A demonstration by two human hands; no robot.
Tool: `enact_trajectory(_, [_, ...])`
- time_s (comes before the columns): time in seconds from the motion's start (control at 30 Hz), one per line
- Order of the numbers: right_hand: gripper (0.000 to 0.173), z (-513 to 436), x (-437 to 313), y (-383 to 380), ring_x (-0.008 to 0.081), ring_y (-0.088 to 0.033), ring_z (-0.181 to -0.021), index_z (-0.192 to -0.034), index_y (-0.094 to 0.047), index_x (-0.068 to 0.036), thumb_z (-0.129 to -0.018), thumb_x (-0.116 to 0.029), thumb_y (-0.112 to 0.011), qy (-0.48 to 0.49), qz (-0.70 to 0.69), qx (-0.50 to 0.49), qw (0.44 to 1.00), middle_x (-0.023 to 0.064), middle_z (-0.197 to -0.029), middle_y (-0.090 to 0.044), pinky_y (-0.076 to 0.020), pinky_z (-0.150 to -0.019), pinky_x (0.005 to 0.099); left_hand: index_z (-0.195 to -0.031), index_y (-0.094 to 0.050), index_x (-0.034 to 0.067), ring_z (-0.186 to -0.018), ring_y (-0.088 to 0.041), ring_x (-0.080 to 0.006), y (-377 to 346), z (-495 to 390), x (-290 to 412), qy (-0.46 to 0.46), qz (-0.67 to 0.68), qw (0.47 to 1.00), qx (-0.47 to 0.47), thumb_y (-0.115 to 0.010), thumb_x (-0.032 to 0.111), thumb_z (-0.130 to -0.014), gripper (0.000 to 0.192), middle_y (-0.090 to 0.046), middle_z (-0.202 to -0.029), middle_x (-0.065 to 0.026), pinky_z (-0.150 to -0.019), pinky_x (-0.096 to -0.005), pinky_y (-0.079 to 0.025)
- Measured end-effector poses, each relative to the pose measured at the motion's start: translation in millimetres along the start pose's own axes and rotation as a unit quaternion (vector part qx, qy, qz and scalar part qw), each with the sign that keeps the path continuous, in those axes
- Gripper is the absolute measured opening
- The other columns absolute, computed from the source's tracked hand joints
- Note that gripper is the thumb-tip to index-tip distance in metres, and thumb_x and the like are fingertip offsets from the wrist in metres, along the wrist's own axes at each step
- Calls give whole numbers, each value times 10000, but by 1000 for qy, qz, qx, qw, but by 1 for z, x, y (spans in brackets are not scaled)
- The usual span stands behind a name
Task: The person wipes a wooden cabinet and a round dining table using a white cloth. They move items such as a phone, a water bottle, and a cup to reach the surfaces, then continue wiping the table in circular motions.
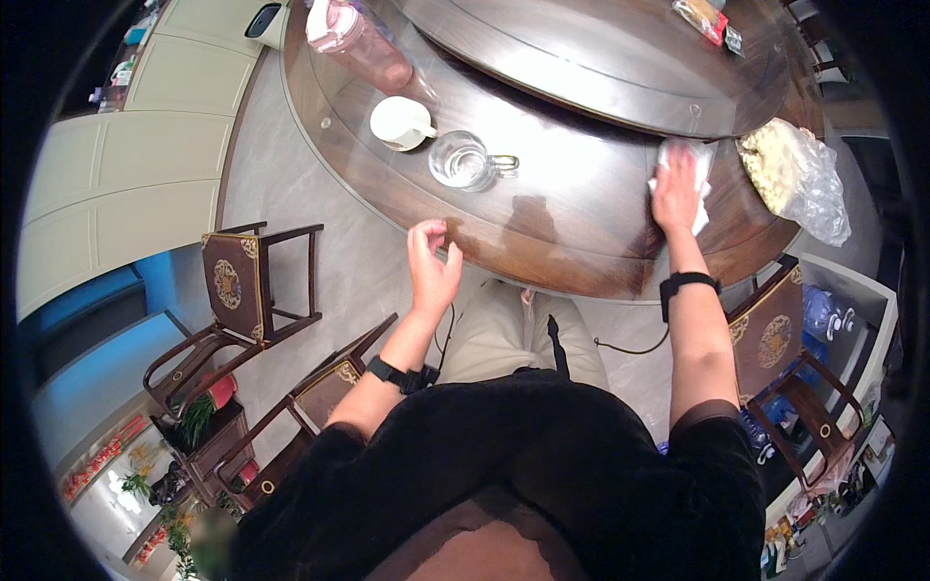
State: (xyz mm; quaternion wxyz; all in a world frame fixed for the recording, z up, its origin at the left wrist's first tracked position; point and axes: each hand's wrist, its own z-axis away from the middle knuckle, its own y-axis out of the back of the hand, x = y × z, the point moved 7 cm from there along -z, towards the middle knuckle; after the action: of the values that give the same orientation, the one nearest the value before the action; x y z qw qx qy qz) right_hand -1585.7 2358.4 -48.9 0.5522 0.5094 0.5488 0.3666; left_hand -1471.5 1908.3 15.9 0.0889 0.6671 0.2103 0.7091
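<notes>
My right hand [676,192] lies flat over a crumpled white tissue [702,161], pressing it onto the round dark wooden table [596,210]. The fingers look slightly blurred. At the table's near edge, my left hand [432,265] hovers with curled, parted fingers and nothing in them. Beyond it stand a clear glass mug [461,165] with its handle to the right and a white mug [399,123]. A pink translucent bottle [363,51] is farther back on the left. To the right of my right hand, a clear plastic bag [792,171] holds pale yellowish pieces.
A raised turntable [617,65] covers the table's middle, with a small food packet [703,22] on it. Wooden chairs stand to the left [232,283] and right [770,334]. Large blue water bottles [821,312] sit at the right. A bin [269,23] stands by the cabinets [145,152].
</notes>
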Motion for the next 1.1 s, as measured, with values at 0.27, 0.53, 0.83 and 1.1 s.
enact_trajectory(0.27, [519, 4, -111, -19, 367, -330, -1418, -1432, -399, 7, -975, -238, -370, 3, -84, -16, 996, 226, -1517, -361, -292, -1151, 462, -1024, -557, 5, -988, -597, -259, -14, 13, 15, -50, -22, 998, -38, -578, -70, -804, 233, -576, -1100, -143, -852, -323, -512])
enact_trajectory(0.53, [512, -5, -272, -38, 316, -310, -1439, -1483, -407, -173, -985, -289, -418, 309, -45, -55, 948, 89, -1566, -341, -228, -1169, 559, -998, -573, 48, -988, -623, -301, -80, 4, 62, -129, -29, 981, -143, -587, -44, -802, 217, -595, -1095, -132, -840, -369, -515])
enact_trajectory(0.83, [444, -70, -50, -10, 385, -619, -1080, -1136, -656, -16, -940, -315, -393, 35, 137, -52, 989, 207, -1221, -641, -426, -998, 489, -1003, -581, 57, -979, -619, -307, -85, 5, 48, -132, -42, 978, -157, -594, -33, -806, 217, -590, -1111, -128, -825, -368, -516])
enact_trajectory(1.1, [503, -2, -5, -8, 368, -248, -1459, -1451, -435, -81, -1016, -314, -334, -106, -118, 86, 984, 165, -1559, -324, -181, -1187, 549, -975, -594, 51, -1008, -614, -330, -79, 1, 41, -99, -35, 986, -127, -606, -26, -806, 187, -592, -1147, -148, -839, -388, -516])
